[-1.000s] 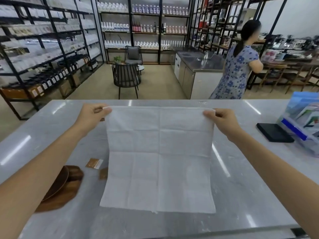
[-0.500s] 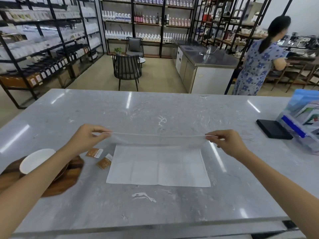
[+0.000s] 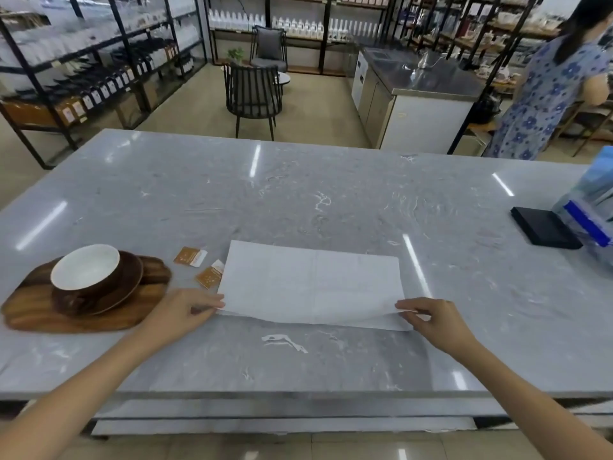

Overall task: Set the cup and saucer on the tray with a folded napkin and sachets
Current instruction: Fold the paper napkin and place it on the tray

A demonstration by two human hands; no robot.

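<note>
Grey counter (image 3: 331,200) carries the napkin (image 3: 311,283), folded in half. My left hand (image 3: 180,312) and right hand (image 3: 434,322) each keep a pinching grip on a near corner, squaring the edges.

a shop: bottle-lined display shelves (image 3: 99,78), a steel counter (image 3: 428,78), café chairs (image 3: 252,91).

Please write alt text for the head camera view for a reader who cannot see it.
Two hands, left hand and right hand, pinch the near corners of a white napkin folded in half on a grey marble counter. To the left, two orange sachets lie beside a wooden tray holding a brown cup on its saucer.
</note>
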